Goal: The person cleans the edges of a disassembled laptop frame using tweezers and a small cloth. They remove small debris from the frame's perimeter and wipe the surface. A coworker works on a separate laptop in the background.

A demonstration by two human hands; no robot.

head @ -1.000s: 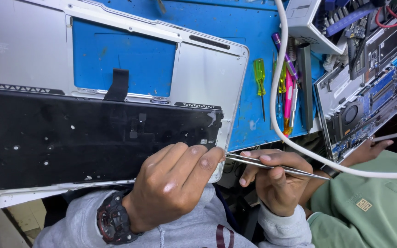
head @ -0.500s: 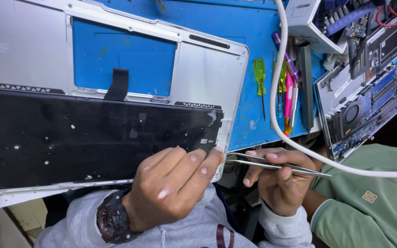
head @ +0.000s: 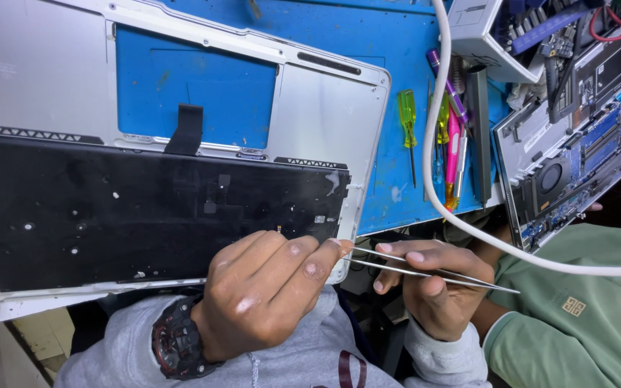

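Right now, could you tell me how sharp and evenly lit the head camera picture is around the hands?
Head view: the left hand, right hand and tweezers are sharp and evenly lit; mild glare whitens the silver laptop case; the space under the blue mat falls into dark shadow.

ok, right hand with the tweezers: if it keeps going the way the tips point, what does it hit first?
The right hand holds metal tweezers pointing left. Their tips sit at the left hand's fingertips, on the corner of the silver laptop case beside the black keyboard panel. First contact is probably those fingertips or that corner; depth is unclear.
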